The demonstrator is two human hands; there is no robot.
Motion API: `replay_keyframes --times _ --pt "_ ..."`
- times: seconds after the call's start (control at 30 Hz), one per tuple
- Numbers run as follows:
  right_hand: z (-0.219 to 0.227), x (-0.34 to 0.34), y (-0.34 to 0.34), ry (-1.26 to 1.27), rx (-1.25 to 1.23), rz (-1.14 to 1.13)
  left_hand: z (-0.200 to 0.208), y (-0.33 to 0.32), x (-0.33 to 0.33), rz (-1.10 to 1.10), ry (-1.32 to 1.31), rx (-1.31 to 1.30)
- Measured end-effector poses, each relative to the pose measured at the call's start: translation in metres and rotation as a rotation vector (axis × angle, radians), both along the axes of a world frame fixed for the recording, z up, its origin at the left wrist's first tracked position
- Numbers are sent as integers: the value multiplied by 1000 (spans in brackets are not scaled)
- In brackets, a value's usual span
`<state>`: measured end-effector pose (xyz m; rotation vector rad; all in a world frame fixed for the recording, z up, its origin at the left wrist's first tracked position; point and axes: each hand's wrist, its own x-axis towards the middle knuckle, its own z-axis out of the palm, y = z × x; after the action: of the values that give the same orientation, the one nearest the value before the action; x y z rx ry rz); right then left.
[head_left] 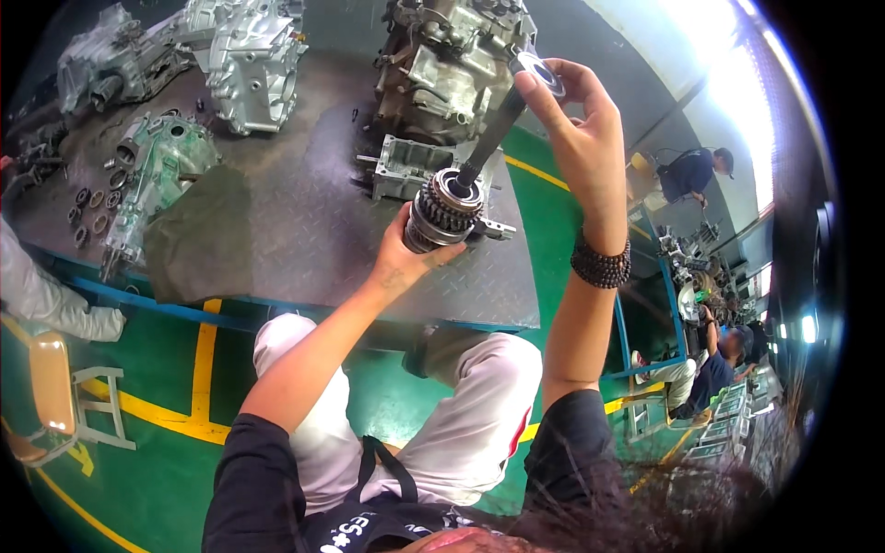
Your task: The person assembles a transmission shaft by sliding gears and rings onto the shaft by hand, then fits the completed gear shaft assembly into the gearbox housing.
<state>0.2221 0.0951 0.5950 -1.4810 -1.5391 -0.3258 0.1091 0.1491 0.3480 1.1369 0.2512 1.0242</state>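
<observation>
My left hand (pixel 412 255) grips a dark gear cluster (pixel 444 210) from below, held up in front of me above the workbench edge. A long dark shaft (pixel 493 134) rises out of the gears and slants up to the right. My right hand (pixel 576 120) holds the shaft's top end, its fingertips around a flat silver ring (pixel 537 74) there. A beaded bracelet (pixel 601 265) sits on my right wrist.
A steel tread-plate workbench (pixel 304 221) carries several aluminium gearbox housings (pixel 253 55), a grimy transmission (pixel 447 60), loose bearing rings (pixel 92 207) and a dark cloth (pixel 198 240). A stool (pixel 55 387) stands at left on the green floor. Other people (pixel 687 175) work at right.
</observation>
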Motion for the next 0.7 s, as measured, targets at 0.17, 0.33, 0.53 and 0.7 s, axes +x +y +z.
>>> replay_keyframes --times 0.17,0.33,0.53,0.7 --pt "6 3 1 55 -82 12 2 0 -4 29 43 49" --pt "-9 18 1 102 -266 190 4 2 -2 22 13 42" --pt "-48 37 -16 183 -449 394 3 2 -2 28 -27 39" --pt "-58 39 -10 317 -456 476 3 6 1 26 -57 40"
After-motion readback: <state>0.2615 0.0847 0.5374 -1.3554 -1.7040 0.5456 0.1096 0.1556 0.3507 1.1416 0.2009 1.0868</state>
